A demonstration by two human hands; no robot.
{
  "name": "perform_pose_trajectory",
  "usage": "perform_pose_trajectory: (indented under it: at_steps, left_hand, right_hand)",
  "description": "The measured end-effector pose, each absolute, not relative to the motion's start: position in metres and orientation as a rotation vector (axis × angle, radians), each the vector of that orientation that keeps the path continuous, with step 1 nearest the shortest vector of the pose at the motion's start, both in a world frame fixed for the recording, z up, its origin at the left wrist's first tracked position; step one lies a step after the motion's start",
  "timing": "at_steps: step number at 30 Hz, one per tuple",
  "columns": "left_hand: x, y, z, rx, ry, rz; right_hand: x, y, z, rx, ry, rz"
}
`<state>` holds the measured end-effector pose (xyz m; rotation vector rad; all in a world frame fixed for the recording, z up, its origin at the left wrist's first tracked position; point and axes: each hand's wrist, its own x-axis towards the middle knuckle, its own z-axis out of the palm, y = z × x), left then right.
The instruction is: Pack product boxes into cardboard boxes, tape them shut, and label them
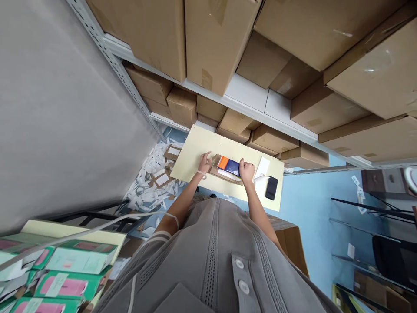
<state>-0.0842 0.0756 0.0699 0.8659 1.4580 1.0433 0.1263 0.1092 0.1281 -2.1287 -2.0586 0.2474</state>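
A small package (pixel 229 166) with an orange end and a dark blue body lies over a flat brown cardboard piece (pixel 221 174) on the pale yellow table. My right hand (pixel 247 170) is closed at the package's right end, its fingers curled and partly hidden. At the other end, my left hand (pixel 205 162) has thumb and fingers apart, beside a clear, shiny brownish patch that could be plastic or tape. A white label or paper shows under the package's lower edge.
On the table's (pixel 195 141) right part lie a black phone (pixel 271 188) and a white box-like item (pixel 262 167). Shelves with cardboard boxes (pixel 278 135) rise behind. Paper strips (pixel 153 191) litter the floor at left. Green and pink boxes (pixel 61 284) sit lower left; an open carton (pixel 291 243) stands right.
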Motion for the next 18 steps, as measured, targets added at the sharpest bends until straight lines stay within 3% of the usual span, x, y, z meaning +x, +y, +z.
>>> perform_pose_trajectory:
  at_steps: [4,9,18]
  left_hand:
    - [-0.098,0.093,0.068,1.232,1.334,0.839]
    - [-0.093,0.111,0.059,2.043,1.223,0.175]
    - [-0.073,0.115,0.039,2.228,1.358,0.019]
  right_hand:
    - [0.125,0.107,0.129,-2.141,-2.074,0.245]
    - [0.123,0.105,0.130,-2.156,-2.094,0.242]
    - [0.114,0.114,0.136,-2.160,-2.232,0.205]
